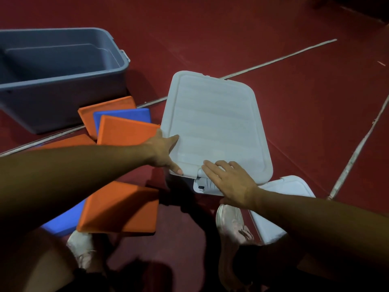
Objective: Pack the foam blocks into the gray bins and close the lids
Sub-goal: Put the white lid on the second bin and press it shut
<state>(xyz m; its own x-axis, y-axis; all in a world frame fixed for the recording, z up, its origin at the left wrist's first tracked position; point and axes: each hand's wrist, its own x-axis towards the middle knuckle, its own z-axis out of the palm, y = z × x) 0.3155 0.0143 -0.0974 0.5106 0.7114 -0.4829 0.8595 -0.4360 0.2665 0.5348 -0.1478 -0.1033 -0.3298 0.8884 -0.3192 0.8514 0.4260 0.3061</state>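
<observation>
Head-worn wide-angle view, facing forward and down — close over lid (214,123)

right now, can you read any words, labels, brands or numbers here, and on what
Nothing here is legible.
white lid: faint raised mark near its front left corner, too blurred to read.
latch: small dark mark, too small to read.
foam blocks and open gray bin: no markings show.

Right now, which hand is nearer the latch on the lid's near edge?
Right. The right hand lies flat, partly over the latch; the left hand is off to the latch's left, touching the lid's near-left corner.
</observation>
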